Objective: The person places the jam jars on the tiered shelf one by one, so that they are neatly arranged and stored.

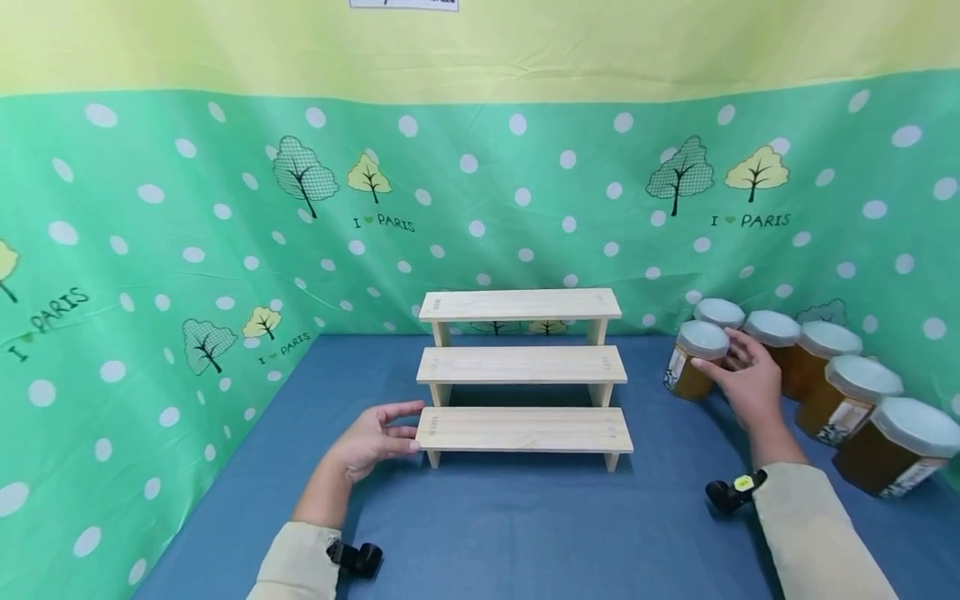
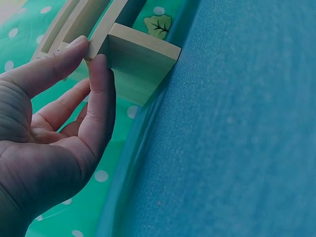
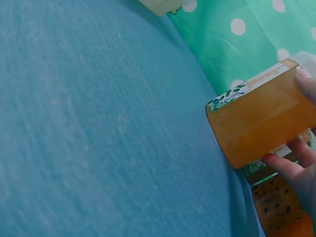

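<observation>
Hands are apart: the left hand (image 1: pixel 377 440) pinches the left end of the shelf's (image 1: pixel 522 364) lowest board (image 1: pixel 524 429), and the right hand (image 1: pixel 750 385) holds a jar (image 1: pixel 691 372) beside the other jars (image 1: pixel 849 398) on the bench (image 1: pixel 517 533). This jar should stay upright and clear of its neighbours, the left pinch gentle.

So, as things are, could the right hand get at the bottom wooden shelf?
Probably yes: the right hand holds a jar, but beyond it only blue cloth shows on the way to the bottom shelf.
</observation>
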Action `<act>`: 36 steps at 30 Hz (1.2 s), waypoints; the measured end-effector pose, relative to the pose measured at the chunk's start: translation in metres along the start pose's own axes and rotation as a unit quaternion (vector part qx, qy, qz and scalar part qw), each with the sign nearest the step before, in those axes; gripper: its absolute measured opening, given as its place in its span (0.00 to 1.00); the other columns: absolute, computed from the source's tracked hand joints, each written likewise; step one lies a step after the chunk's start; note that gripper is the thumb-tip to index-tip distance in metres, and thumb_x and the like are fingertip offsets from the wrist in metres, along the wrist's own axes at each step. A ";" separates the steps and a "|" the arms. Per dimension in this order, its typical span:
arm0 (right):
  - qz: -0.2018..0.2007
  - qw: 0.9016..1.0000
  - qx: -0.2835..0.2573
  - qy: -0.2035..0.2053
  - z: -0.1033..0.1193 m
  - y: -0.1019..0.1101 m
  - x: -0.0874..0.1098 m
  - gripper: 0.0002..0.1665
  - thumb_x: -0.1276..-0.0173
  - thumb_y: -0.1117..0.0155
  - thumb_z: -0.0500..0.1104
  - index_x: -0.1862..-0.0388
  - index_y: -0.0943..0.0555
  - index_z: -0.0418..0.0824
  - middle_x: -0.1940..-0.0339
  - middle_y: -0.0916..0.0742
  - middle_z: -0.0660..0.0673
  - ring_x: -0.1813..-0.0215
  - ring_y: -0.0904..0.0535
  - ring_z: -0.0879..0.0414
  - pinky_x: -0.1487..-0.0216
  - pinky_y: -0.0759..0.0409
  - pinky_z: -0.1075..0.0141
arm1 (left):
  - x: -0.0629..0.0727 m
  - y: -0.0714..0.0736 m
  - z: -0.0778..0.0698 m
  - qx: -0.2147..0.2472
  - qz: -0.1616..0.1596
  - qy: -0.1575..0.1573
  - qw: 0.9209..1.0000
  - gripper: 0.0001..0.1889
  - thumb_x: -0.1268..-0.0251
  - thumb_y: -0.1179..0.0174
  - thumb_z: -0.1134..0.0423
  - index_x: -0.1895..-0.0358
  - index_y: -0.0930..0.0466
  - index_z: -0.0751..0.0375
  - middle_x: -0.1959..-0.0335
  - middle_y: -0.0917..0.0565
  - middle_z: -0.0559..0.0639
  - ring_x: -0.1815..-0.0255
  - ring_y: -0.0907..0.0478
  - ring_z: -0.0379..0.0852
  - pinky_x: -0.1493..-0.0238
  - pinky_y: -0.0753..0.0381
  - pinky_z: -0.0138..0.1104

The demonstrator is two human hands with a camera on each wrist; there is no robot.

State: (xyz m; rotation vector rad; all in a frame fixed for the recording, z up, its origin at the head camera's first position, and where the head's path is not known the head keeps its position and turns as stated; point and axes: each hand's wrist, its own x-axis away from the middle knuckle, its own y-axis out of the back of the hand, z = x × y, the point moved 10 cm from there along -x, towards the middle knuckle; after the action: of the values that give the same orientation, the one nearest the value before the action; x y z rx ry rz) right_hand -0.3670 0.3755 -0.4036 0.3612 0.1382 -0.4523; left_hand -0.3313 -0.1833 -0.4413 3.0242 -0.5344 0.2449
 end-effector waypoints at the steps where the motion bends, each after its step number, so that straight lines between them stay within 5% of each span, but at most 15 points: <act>1: -0.004 1.000 0.000 0.002 0.001 0.000 0.000 0.44 0.38 0.28 0.49 0.25 0.36 0.51 0.27 0.30 0.41 0.31 0.31 0.50 0.36 0.28 0.61 | 0.000 0.000 0.000 -0.001 0.001 -0.001 1.000 0.41 0.48 0.31 0.78 0.29 0.41 0.76 0.49 0.19 0.66 0.57 0.17 0.48 0.56 0.16 0.40; 10: -0.029 0.999 -0.012 0.024 0.005 -0.005 0.010 0.41 0.41 0.25 0.45 0.29 0.30 0.46 0.34 0.22 0.44 0.45 0.25 0.65 0.54 0.26 0.82 | 0.001 0.003 0.006 0.001 0.002 0.002 1.000 0.41 0.48 0.31 0.77 0.29 0.41 0.75 0.48 0.20 0.67 0.56 0.17 0.51 0.55 0.16 0.42; 17: -0.054 0.998 -0.016 0.037 0.012 -0.002 0.017 0.39 0.43 0.23 0.42 0.32 0.26 0.46 0.41 0.18 0.51 0.54 0.25 0.71 0.58 0.28 0.83 | -0.001 0.000 0.001 -0.002 0.009 -0.004 1.000 0.42 0.48 0.30 0.75 0.29 0.41 0.75 0.45 0.22 0.70 0.56 0.17 0.50 0.55 0.16 0.40; 36: -0.061 0.995 -0.038 0.072 0.022 0.003 0.026 0.38 0.46 0.23 0.35 0.35 0.23 0.44 0.50 0.16 0.62 0.56 0.23 0.72 0.58 0.26 0.82 | -0.002 0.002 0.002 0.004 0.003 0.004 1.000 0.40 0.47 0.32 0.78 0.29 0.41 0.75 0.46 0.22 0.70 0.56 0.16 0.49 0.56 0.16 0.40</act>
State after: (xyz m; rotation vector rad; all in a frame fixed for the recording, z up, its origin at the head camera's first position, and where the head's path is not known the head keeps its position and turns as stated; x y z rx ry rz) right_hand -0.3413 0.3592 -0.3877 0.3119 0.3182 -0.5397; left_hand -0.3333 -0.1849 -0.4432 3.0276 -0.5435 0.2604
